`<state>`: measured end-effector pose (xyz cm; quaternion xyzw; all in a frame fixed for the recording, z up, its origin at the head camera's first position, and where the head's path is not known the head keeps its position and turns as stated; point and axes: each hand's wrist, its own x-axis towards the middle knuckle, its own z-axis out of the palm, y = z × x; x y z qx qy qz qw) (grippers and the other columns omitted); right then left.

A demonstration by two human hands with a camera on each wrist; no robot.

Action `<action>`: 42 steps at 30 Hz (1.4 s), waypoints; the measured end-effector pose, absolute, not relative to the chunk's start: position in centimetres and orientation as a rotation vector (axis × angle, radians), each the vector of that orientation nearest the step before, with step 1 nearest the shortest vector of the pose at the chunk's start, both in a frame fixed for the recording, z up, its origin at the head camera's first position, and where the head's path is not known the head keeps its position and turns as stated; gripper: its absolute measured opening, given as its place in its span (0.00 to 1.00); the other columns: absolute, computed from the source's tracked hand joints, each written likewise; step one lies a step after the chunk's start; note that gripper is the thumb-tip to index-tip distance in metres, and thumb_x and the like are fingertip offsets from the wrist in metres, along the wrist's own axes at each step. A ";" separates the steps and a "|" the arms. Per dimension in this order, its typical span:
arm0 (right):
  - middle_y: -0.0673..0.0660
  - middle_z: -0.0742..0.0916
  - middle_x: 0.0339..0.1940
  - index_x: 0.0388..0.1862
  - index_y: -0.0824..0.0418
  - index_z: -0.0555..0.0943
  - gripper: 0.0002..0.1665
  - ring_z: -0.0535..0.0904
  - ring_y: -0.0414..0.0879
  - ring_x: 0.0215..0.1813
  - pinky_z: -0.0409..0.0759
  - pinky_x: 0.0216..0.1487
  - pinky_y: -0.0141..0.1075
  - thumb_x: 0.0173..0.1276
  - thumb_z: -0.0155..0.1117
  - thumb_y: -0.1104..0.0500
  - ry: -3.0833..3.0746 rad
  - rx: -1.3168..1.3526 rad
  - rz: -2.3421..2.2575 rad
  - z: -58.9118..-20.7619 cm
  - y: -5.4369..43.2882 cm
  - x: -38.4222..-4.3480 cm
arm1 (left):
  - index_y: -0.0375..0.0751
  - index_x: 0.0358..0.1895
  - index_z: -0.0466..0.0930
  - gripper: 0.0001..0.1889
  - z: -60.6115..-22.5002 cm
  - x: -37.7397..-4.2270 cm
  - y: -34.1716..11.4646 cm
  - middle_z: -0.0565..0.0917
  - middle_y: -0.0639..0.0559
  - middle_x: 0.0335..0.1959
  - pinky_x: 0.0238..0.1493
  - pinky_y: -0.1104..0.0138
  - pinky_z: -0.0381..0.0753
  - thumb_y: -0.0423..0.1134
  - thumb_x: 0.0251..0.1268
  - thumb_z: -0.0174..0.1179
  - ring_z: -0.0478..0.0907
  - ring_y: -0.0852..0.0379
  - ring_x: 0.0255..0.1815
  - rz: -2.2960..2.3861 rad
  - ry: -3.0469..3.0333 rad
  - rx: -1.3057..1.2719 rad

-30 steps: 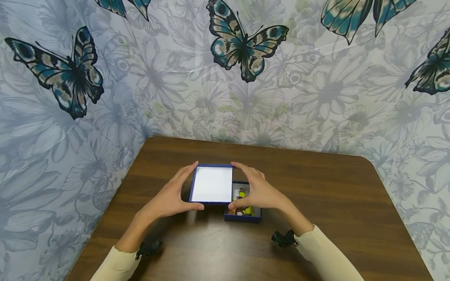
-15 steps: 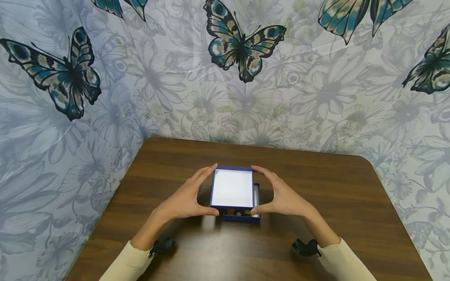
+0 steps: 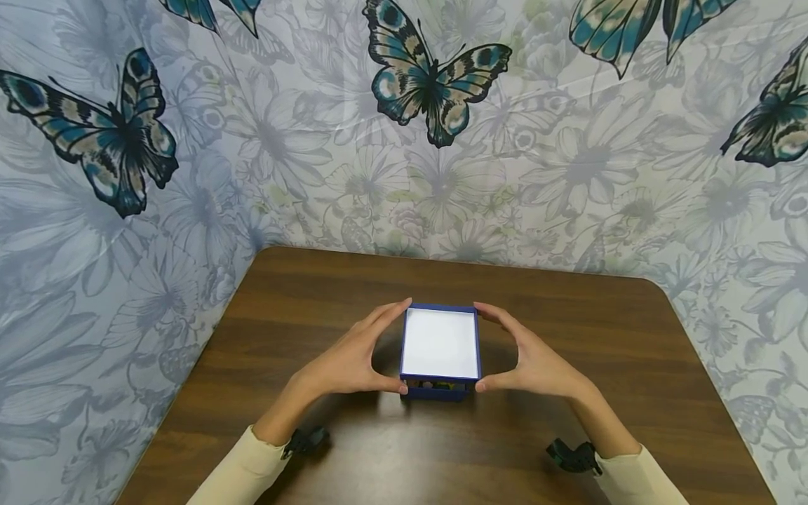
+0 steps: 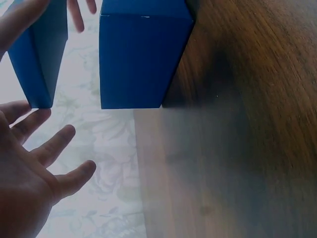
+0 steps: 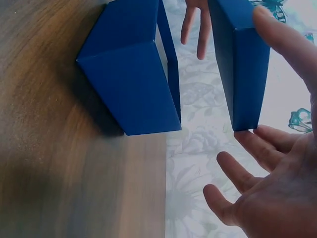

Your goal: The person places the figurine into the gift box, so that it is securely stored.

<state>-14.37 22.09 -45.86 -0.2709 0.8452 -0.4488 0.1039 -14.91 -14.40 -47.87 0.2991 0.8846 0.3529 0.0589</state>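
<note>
Both hands hold a square blue-edged box lid [image 3: 440,344], its white face up, level over a blue box [image 3: 437,394] on the table. The left hand [image 3: 350,359] grips the lid's left corners, thumb at the near one, fingertips at the far one. At the right corners, the right hand [image 3: 543,361] does the same. Small yellowish items show in the slit between lid and box; most of the contents are hidden. Both wrist views show a gap between the lid [image 4: 54,59] and the open-topped box [image 5: 133,84].
The box stands on a brown wooden table [image 3: 568,315] with rounded far corners. Behind the table hangs a pale floral backdrop [image 3: 303,175] with printed butterflies. Dark wrist straps [image 3: 573,456] sit by the cream sleeves [image 3: 243,466].
Both hands have carried the lid to the right, from left of the box to directly above it. The box has stayed in place, and its contents are now mostly covered.
</note>
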 end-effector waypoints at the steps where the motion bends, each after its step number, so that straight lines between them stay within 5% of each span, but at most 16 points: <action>1: 0.48 0.64 0.89 0.89 0.35 0.53 0.71 0.57 0.61 0.90 0.56 0.81 0.76 0.54 0.90 0.46 2.492 -0.803 -1.328 -45.9 22.2 -14.4 | 0.76 0.88 0.39 0.72 -47.9 -14.9 -14.4 0.57 0.57 0.88 0.78 0.29 0.64 0.60 0.46 0.87 0.62 0.45 0.87 1.070 2.678 0.911; 11: 0.48 0.68 0.87 0.88 0.46 0.61 0.65 0.68 0.56 0.85 0.66 0.80 0.69 0.57 0.89 0.53 2.399 -0.908 -1.426 -46.3 22.1 -14.5 | 0.76 0.88 0.44 0.61 -47.9 -15.0 -14.6 0.59 0.60 0.87 0.78 0.30 0.65 0.55 0.60 0.80 0.62 0.47 0.87 1.112 2.669 0.891; 19: 0.54 0.63 0.89 0.88 0.55 0.62 0.62 0.70 0.49 0.84 0.69 0.81 0.29 0.58 0.86 0.65 2.240 -0.917 -1.595 -46.7 22.1 -14.3 | 0.76 0.88 0.44 0.59 -47.9 -15.1 -14.4 0.59 0.60 0.87 0.77 0.32 0.69 0.60 0.61 0.78 0.61 0.45 0.87 1.171 2.634 0.912; 30: 0.48 0.59 0.91 0.89 0.57 0.58 0.70 0.59 0.49 0.89 0.66 0.83 0.28 0.52 0.89 0.67 2.231 -0.890 -1.664 -47.2 21.4 -14.0 | 0.81 0.86 0.48 0.52 -48.3 -15.1 -14.5 0.61 0.65 0.87 0.78 0.28 0.62 0.62 0.65 0.74 0.61 0.45 0.87 1.191 2.664 0.825; 36: 0.50 0.59 0.91 0.89 0.58 0.58 0.72 0.60 0.47 0.88 0.66 0.82 0.27 0.50 0.90 0.67 2.252 -0.904 -1.683 -47.6 21.1 -13.8 | 0.75 0.87 0.52 0.51 -48.5 -15.0 -14.6 0.63 0.61 0.86 0.77 0.28 0.64 0.60 0.66 0.74 0.63 0.44 0.86 1.215 2.687 0.856; 42: 0.58 0.69 0.87 0.84 0.61 0.67 0.54 0.71 0.45 0.82 0.74 0.77 0.28 0.62 0.82 0.69 2.357 -0.931 -1.711 -47.9 20.9 -13.8 | 0.74 0.86 0.56 0.47 -48.5 -14.9 -14.6 0.67 0.60 0.84 0.76 0.29 0.66 0.60 0.67 0.73 0.66 0.44 0.85 1.244 2.704 0.859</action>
